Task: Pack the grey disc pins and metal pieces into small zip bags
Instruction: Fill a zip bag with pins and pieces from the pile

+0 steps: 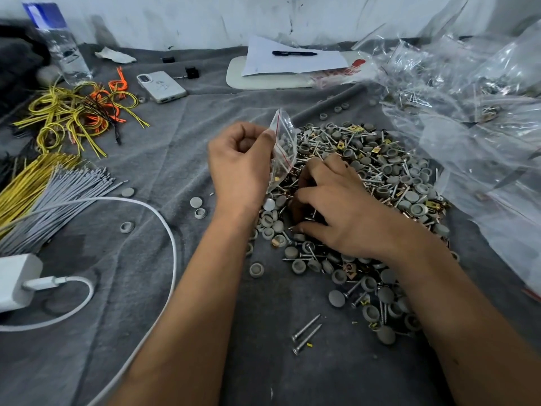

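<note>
A big heap of grey disc pins, screws and small brass metal pieces [389, 177] lies on the grey cloth [164, 159] at centre right. My left hand [238, 168] pinches a small clear zip bag [282, 148] with a red seal line, held upright at the heap's left edge; a few grey discs and brass bits sit inside it. My right hand [333, 212] lies palm down on the heap, fingers curled into the parts; what it holds is hidden. Two loose screws [306, 336] lie near the front.
Piles of clear plastic bags [474, 112] fill the right side. Yellow and orange wires [79, 112], grey cable ties [58, 197], a white charger and cable [17, 281], a phone [162, 87], a water bottle [60, 45] and papers with a pen [294, 53] surround the work area.
</note>
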Available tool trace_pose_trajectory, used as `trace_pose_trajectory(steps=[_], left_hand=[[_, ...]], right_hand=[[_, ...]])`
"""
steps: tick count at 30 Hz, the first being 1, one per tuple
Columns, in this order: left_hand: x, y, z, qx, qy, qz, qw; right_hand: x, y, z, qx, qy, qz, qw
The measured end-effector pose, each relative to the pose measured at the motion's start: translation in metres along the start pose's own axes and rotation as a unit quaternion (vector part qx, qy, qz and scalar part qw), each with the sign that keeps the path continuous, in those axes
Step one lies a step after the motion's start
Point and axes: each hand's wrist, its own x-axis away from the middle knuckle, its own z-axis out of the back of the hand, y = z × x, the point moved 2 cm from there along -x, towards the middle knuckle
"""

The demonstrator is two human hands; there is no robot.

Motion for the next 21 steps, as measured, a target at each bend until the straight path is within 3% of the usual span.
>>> trace_pose_trajectory(steps=[4,11,18,21], left_hand=[[0.0,0.001,0.0,0.002,0.001,0.005,1.0],[0.002,0.002,-0.001,-0.016,-0.013,0.02,1.0],[0.004,0.0,-0.005,-0.092,-0.036,-0.004,0.995],[0.009,-0.002,-0.01,-0.135,-0.05,-0.042,0.989]], right_hand=[[0.002,0.002,0.005,-0.091,0.053,-0.001,0.994],[0.004,0.009,0.01,-0.279,0.177,-0.061,0.942],[0.006,0.02,0.013,-0.31,0.339,-0.132,0.878],[0.007,0.021,0.016,-0.331,0.366,-0.128,0.86]])
